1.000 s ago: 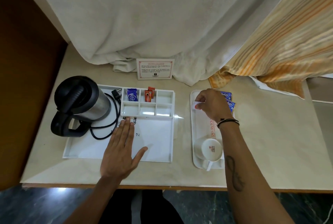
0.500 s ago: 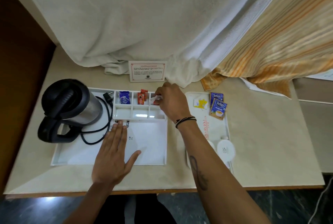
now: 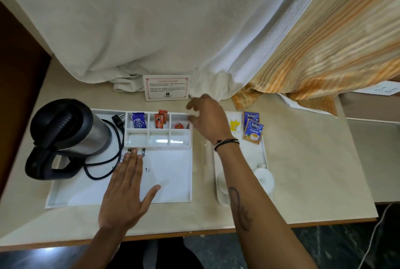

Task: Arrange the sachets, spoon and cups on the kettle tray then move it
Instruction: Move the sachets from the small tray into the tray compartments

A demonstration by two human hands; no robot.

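The white kettle tray (image 3: pixel 173 182) lies on the counter with a black-and-steel kettle (image 3: pixel 69 132) at its left. Its back compartments hold a blue sachet (image 3: pixel 138 120), red coffee sachets (image 3: pixel 160 119) and a white sachet with a red mark (image 3: pixel 179 125). My left hand (image 3: pixel 127 188) rests flat and open on the tray floor. My right hand (image 3: pixel 207 117) hovers beside the tray's right back corner, fingers apart and empty. A second narrow tray (image 3: pixel 263 151) to the right carries two blue tea sachets (image 3: pixel 253 127), a yellow sachet (image 3: pixel 235 125) and a white cup (image 3: pixel 263 180), partly hidden by my arm.
A printed card (image 3: pixel 166 87) stands behind the kettle tray. White and orange-striped curtains (image 3: pixel 194 30) hang onto the counter's back. The kettle's black cord (image 3: pixel 104 164) coils on the tray. The counter's front edge runs just below my left wrist.
My right hand carried a white sachet from the narrow tray to the right back compartment and let it go; its fingers are now spread. My left hand stayed flat on the tray.
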